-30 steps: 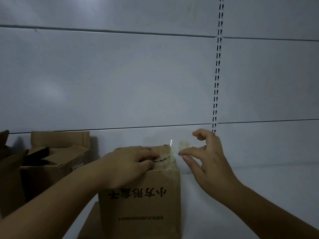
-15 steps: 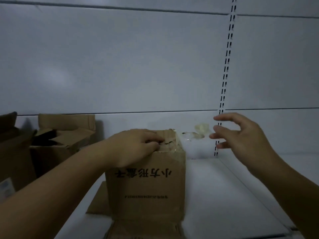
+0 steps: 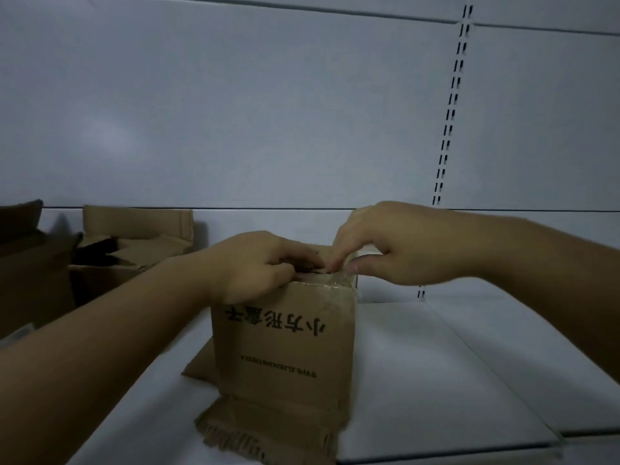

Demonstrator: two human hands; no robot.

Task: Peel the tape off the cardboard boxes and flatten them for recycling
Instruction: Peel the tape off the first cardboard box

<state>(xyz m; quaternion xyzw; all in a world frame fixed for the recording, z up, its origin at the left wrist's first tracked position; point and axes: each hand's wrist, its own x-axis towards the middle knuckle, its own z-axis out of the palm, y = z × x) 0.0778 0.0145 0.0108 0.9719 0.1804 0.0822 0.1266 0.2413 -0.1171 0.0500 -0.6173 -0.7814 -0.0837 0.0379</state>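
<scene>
A small brown cardboard box with black printed characters stands upside down on the white shelf, its bottom flaps splayed toward me. My left hand grips the box's top edge, fingers curled over it. My right hand is at the top right corner, thumb and fingertips pinching clear tape that still sticks along the top edge. The top face of the box is hidden behind both hands.
Open cardboard boxes with raised flaps stand at the back left, another dark box at the far left. A white panelled wall with a slotted upright runs behind. A shelf seam lies at the lower right.
My right hand flung a peeled scrap of tape off to the right, then came back to the box's top right corner and pinched the tape there. The left hand kept its hold.
</scene>
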